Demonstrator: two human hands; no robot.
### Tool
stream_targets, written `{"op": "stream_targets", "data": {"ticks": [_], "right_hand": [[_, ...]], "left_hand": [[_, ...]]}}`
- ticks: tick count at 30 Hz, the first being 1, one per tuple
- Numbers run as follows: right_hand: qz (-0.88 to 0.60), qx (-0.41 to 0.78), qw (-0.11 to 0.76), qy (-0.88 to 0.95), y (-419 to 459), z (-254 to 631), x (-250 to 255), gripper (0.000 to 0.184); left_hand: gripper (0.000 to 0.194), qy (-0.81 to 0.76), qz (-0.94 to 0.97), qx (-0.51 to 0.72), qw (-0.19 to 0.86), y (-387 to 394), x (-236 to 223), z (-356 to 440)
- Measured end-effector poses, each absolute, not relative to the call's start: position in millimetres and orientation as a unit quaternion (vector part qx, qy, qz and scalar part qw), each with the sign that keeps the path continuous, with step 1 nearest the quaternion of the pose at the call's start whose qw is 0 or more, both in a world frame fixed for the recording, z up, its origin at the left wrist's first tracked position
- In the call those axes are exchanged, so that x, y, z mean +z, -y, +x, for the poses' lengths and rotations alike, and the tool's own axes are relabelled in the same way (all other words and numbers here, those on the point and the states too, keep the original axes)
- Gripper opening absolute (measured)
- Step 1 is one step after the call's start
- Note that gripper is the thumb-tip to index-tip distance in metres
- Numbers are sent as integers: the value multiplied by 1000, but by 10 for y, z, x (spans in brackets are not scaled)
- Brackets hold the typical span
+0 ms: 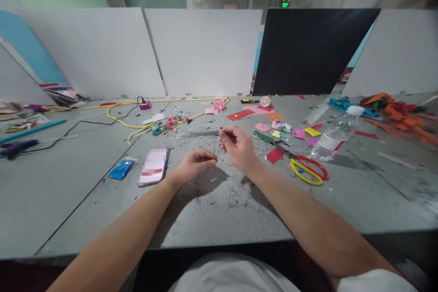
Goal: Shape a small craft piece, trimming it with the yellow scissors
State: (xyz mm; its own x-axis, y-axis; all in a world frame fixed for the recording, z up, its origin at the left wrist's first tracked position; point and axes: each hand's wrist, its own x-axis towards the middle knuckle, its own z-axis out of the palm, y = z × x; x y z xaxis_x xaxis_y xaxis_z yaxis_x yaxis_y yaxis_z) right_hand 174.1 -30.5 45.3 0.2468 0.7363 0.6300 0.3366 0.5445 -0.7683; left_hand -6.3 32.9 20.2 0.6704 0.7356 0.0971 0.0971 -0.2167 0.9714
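My left hand (195,164) is pinched above the middle of the table, with a thin, wire-like strand (214,148) rising from its fingertips. Slightly higher and to the right, my right hand (241,148) is closed in a pinch near the strand's upper end. What sits in its fingertips is too small to make out. Just beyond both hands lies a bundle of thin, shiny wires (195,135). Scissors (310,171) with one red and one yellow handle rest right of my right hand. Left of my left hand lies a phone (153,164).
A blue packet (122,169) lies beside the phone. A water bottle (337,134) stands at the right, before orange scraps (398,112). Coloured paper and clay bits litter the back, near a yellow cable (112,116). A glue gun (18,147) lies far left.
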Motion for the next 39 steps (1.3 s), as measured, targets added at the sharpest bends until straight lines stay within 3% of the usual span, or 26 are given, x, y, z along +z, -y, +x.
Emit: {"op": "stream_targets", "data": {"ticks": [12, 16, 18, 21, 23, 25, 27, 30, 32, 36, 39], "right_hand": [[-461, 118, 625, 619, 341, 1696, 428, 25], [-498, 7, 644, 580, 381, 1634, 364, 18], [-512, -15, 585, 629, 449, 1537, 295, 16], [-495, 59, 366, 786, 606, 1304, 159, 27], [-495, 109, 221, 833, 732, 1123, 90, 48], [-484, 127, 136, 855, 858, 948, 74, 85], [-377, 152, 108, 907, 969, 789, 110, 93], [-109, 195, 108, 969, 1075, 600, 174, 66], [-32, 200, 120, 972, 1084, 540, 166, 48], [-165, 169, 194, 952, 947, 674, 40, 22], [-357, 141, 330, 862, 770, 920, -34, 18]], "left_hand": [[21, -265, 751, 258, 547, -379, 81, -63], [23, -279, 749, 268, 538, -431, 79, -64], [24, -295, 746, 281, 526, -477, 108, -85], [25, -358, 724, 307, 504, -547, 173, -129], [26, -403, 702, 321, 492, -576, 211, -154], [27, -427, 691, 327, 483, -588, 232, -170], [27, -430, 690, 325, 483, -591, 230, -172], [28, -421, 683, 324, 501, -597, 195, -154], [29, -411, 680, 327, 512, -600, 166, -137], [33, -389, 682, 325, 527, -592, 133, -121], [34, -377, 680, 327, 538, -585, 124, -127]]}}
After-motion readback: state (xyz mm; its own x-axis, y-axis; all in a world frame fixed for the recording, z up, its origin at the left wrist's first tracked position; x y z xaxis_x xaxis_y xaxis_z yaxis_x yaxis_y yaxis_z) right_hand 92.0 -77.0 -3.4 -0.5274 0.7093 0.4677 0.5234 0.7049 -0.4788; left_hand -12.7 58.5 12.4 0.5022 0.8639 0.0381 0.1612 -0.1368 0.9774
